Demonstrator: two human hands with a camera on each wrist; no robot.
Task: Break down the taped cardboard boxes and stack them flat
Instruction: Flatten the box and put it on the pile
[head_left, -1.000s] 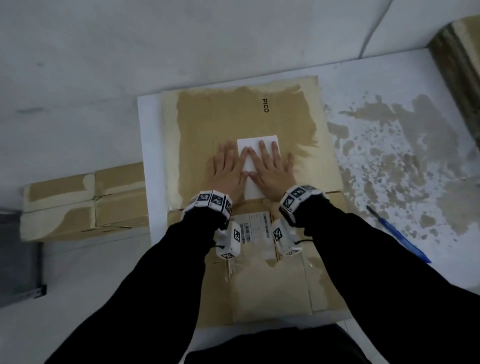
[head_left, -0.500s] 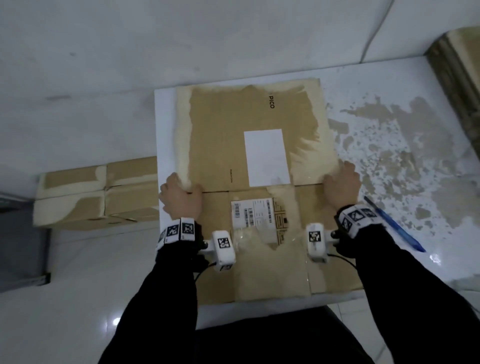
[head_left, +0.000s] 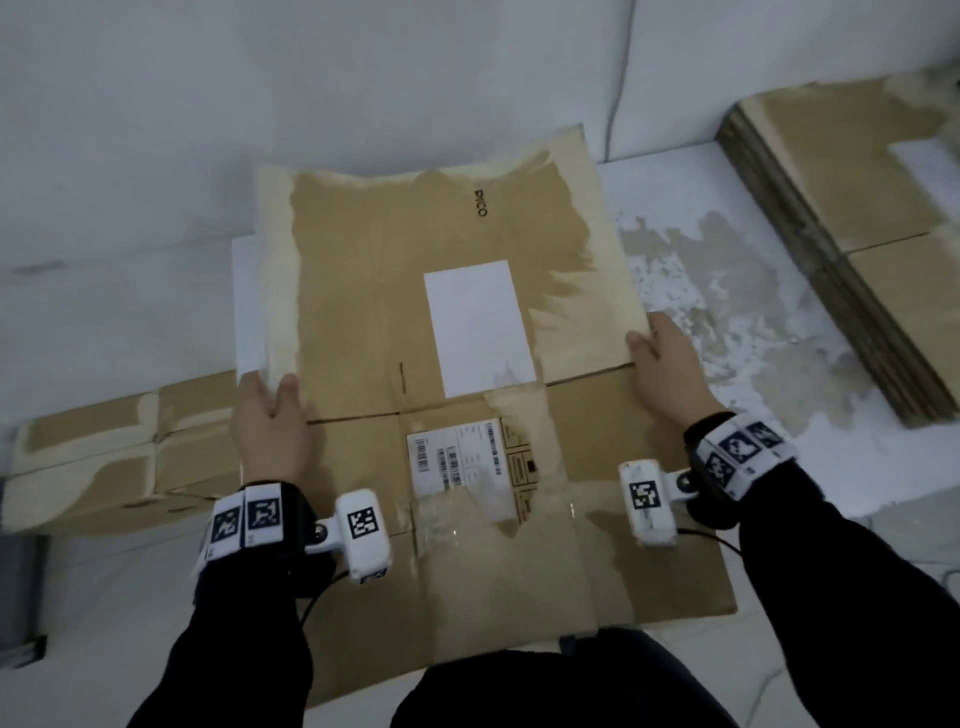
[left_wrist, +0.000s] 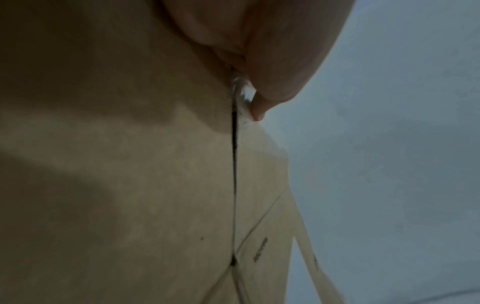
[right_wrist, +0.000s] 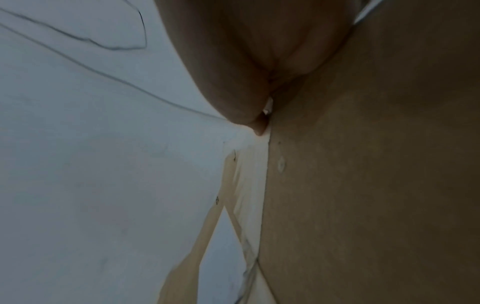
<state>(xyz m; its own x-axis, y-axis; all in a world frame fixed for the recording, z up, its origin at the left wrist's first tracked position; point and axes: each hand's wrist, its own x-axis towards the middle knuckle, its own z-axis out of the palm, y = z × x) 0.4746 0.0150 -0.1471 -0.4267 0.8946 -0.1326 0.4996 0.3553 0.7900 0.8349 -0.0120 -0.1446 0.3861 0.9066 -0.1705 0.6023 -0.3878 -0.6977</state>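
A flattened brown cardboard box (head_left: 374, 291) with a white label (head_left: 475, 327) and a shipping label (head_left: 454, 457) is raised off the white table (head_left: 810, 457), its far end tilted up. My left hand (head_left: 270, 415) grips its left edge, thumb on top. My right hand (head_left: 662, 364) grips its right edge the same way. In the left wrist view, my fingers (left_wrist: 272, 61) curl round the cardboard (left_wrist: 130, 185). The right wrist view shows my fingers (right_wrist: 233, 72) wrapped over the box edge (right_wrist: 363, 185).
A stack of flattened boxes (head_left: 852, 244) lies at the right on the table. Taped, still-formed boxes (head_left: 119, 457) sit lower at the left. A grey wall (head_left: 363, 78) rises behind. A dark object (head_left: 21, 597) stands at the far left.
Both hands left the middle of the flat box, slid out to its side edges, gripped them and lifted it. The view shifted right, bringing the flat stack into sight.
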